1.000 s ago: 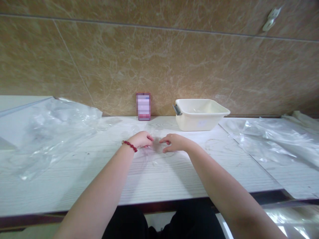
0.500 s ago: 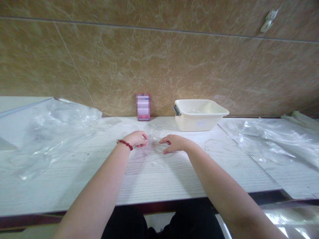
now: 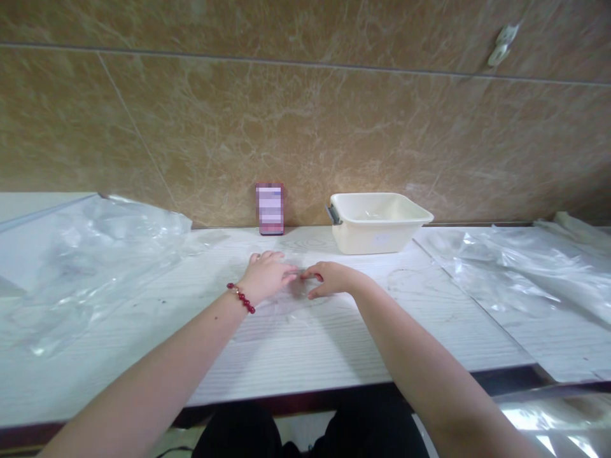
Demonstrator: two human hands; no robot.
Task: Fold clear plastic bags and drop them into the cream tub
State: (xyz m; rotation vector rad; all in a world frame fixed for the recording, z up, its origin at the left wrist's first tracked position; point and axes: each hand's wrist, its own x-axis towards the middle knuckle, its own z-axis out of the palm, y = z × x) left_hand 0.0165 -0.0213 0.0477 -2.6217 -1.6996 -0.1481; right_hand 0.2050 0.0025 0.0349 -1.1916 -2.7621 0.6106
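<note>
A thin, clear piece of plastic [image 3: 285, 312], hard to see against the pale wood, lies on the table between and below my hands. My left hand [image 3: 268, 277], with a red bead bracelet at the wrist, reaches over it palm down, fingers spread. Just to the right is my right hand [image 3: 330, 280], its index finger and thumb curved with a gap between them. The fingertips of both hands nearly meet over the plastic. Whether the right fingertips pinch its edge is too faint to make out.
A cream plastic bin [image 3: 379, 235] with a grey handle stands by the wall. Left of it, a phone [image 3: 271, 210] leans upright. Crumpled clear plastic bags [image 3: 114, 248] cover the table's left side; more clear plastic [image 3: 525, 267] lies at the right.
My left hand has moved right, closer to my right hand, and its fingers have gone from curled to spread. My right hand has stayed nearly in place. The view has shifted slightly.
</note>
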